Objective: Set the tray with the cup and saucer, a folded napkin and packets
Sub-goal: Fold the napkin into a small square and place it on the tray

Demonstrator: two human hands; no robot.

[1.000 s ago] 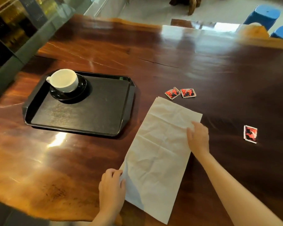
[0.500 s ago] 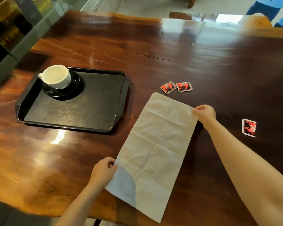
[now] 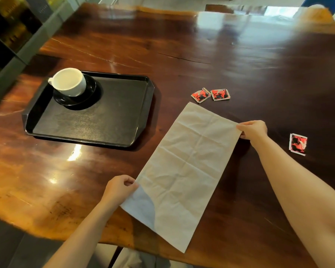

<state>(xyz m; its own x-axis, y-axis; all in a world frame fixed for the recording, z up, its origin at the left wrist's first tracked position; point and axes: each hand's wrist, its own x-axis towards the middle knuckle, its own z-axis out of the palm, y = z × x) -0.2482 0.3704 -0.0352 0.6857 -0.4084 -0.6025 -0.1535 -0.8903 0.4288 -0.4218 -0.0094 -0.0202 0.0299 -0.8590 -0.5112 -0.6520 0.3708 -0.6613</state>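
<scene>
Head view shows the napkin (image 3: 184, 167) lying flat and unfolded on the wooden table (image 3: 201, 55), just right of the black tray (image 3: 143, 113), its near end overhanging the table edge. I note the left hand (image 3: 118, 188) closed in a pinch on the napkin's near-left edge, and the right hand (image 3: 253, 129) closed in a pinch on its far-right corner. Both sets of fingers are curled tight on the paper, with nothing else in either hand.

The cup (image 3: 70, 82) sits on its saucer (image 3: 75, 93) at the tray's far-left corner; that item I judge complete. Two packets (image 3: 210, 94) lie near the napkin's far end, and a third packet (image 3: 297, 144) lies apart, right of the right hand. None is on the tray.

Step in hand, by my assessment: folding the napkin. To do it well, I would bring one pinched corner across to meet its opposite edge squarely, align the edges before pressing, then run the crease flat against the table. The sheet looks thin and already creased, so a slow, even pull should prevent tearing or skew.
</scene>
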